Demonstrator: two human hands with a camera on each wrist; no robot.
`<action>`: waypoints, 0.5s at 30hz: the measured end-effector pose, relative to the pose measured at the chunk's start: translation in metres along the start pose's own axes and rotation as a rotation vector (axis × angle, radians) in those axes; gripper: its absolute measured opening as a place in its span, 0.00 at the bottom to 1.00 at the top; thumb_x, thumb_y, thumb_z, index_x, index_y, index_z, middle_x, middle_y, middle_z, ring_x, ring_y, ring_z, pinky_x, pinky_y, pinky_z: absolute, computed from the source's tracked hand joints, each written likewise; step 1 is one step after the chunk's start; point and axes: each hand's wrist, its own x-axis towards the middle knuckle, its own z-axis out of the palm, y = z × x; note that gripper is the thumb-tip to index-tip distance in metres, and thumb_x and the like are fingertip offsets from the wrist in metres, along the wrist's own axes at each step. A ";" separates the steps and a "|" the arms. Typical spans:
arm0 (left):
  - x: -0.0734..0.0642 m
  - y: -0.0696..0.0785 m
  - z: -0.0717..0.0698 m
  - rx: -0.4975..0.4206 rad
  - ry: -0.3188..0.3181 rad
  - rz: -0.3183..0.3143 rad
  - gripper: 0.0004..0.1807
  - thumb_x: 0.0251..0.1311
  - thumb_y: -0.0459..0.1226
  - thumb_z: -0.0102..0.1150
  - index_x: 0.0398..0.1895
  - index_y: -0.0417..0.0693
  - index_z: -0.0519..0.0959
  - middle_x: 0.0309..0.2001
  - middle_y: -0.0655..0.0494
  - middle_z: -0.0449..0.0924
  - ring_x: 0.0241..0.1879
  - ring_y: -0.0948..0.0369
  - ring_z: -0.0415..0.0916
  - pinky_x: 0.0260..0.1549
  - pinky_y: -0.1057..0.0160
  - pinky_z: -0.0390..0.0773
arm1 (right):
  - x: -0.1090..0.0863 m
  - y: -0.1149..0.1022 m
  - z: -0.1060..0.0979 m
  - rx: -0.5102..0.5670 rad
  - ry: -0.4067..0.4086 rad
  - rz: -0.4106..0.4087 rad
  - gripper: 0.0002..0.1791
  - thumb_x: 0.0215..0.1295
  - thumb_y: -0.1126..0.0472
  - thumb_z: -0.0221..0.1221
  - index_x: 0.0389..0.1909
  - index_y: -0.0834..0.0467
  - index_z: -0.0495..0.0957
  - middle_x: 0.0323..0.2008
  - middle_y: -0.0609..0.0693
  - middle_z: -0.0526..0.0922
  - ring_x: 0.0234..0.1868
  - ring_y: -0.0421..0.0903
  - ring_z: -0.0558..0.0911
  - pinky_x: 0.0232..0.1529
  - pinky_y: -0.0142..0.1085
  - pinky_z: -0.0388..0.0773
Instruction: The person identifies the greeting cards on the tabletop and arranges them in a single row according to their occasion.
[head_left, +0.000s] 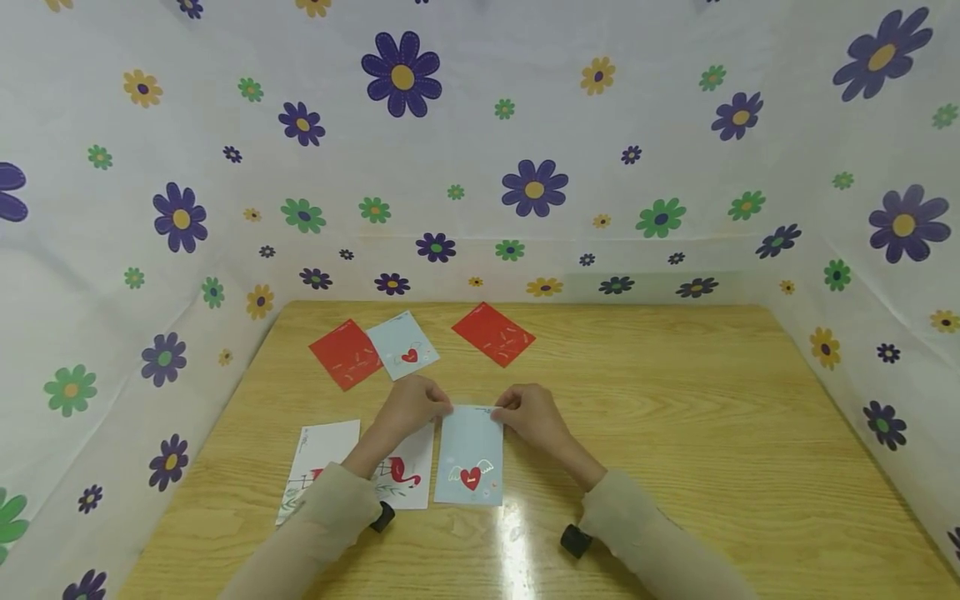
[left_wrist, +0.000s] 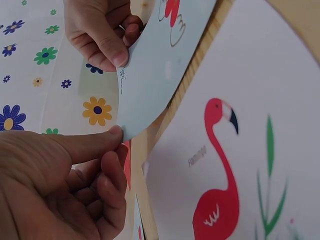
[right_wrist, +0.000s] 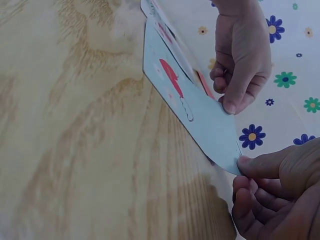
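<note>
Fingers (left_wrist: pixel 111 186) of both hands (head_left: pixel 408 406) (head_left: pixel 534 412) pinch the blue card (head_left: pixel 470 454); left wrist view alone shows legible flamingo lettering (left_wrist: pixel 197 156).

Beige sleeves (head_left: pixel 637 517), black wrist cameras (head_left: pixel 576 541)

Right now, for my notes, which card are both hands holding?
The nearer blue card, its top corners pinched by left hand and right hand; the farther blue card, red cards and flamingo cards lie unheld.
</note>
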 end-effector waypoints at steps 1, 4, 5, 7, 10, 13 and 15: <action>0.000 0.001 0.000 0.026 0.006 0.001 0.05 0.61 0.38 0.74 0.30 0.49 0.88 0.30 0.59 0.82 0.32 0.59 0.76 0.34 0.62 0.76 | 0.000 0.000 0.000 -0.018 0.004 -0.010 0.03 0.62 0.69 0.71 0.34 0.63 0.85 0.28 0.48 0.83 0.27 0.42 0.76 0.29 0.31 0.75; 0.000 0.004 0.001 0.098 0.021 -0.004 0.05 0.61 0.40 0.74 0.29 0.50 0.88 0.31 0.59 0.82 0.32 0.59 0.75 0.35 0.60 0.75 | 0.000 0.000 0.001 -0.042 0.004 -0.019 0.03 0.63 0.69 0.70 0.34 0.63 0.85 0.29 0.49 0.84 0.27 0.42 0.76 0.29 0.31 0.75; 0.000 0.004 0.002 0.115 0.026 -0.007 0.06 0.61 0.40 0.74 0.29 0.50 0.88 0.30 0.59 0.82 0.31 0.59 0.75 0.34 0.60 0.75 | 0.000 0.000 0.002 -0.048 0.003 -0.017 0.04 0.63 0.69 0.70 0.34 0.63 0.85 0.30 0.49 0.84 0.28 0.42 0.76 0.30 0.30 0.75; 0.001 0.005 0.004 0.140 0.030 -0.016 0.06 0.60 0.41 0.74 0.29 0.51 0.88 0.30 0.60 0.82 0.31 0.59 0.75 0.32 0.61 0.75 | 0.001 0.000 0.002 -0.058 0.003 -0.023 0.04 0.63 0.69 0.71 0.35 0.63 0.85 0.30 0.49 0.84 0.28 0.42 0.76 0.30 0.31 0.75; 0.002 0.004 0.006 0.157 0.032 -0.020 0.06 0.61 0.41 0.74 0.29 0.51 0.88 0.29 0.60 0.82 0.30 0.59 0.75 0.31 0.61 0.74 | 0.002 0.002 0.004 -0.081 0.012 -0.033 0.04 0.62 0.69 0.71 0.34 0.63 0.85 0.30 0.48 0.84 0.28 0.42 0.77 0.31 0.31 0.76; 0.002 0.004 0.008 0.177 0.035 -0.011 0.06 0.61 0.41 0.74 0.29 0.51 0.87 0.28 0.60 0.81 0.29 0.59 0.75 0.31 0.60 0.75 | 0.003 0.002 0.005 -0.103 0.017 -0.038 0.04 0.62 0.68 0.71 0.34 0.62 0.85 0.30 0.49 0.84 0.29 0.42 0.77 0.32 0.32 0.77; 0.003 0.004 0.008 0.194 0.036 0.002 0.06 0.61 0.41 0.73 0.29 0.50 0.87 0.28 0.60 0.81 0.28 0.59 0.74 0.32 0.60 0.75 | 0.003 0.002 0.006 -0.116 0.018 -0.043 0.04 0.62 0.68 0.71 0.34 0.63 0.85 0.30 0.49 0.84 0.29 0.43 0.77 0.31 0.32 0.77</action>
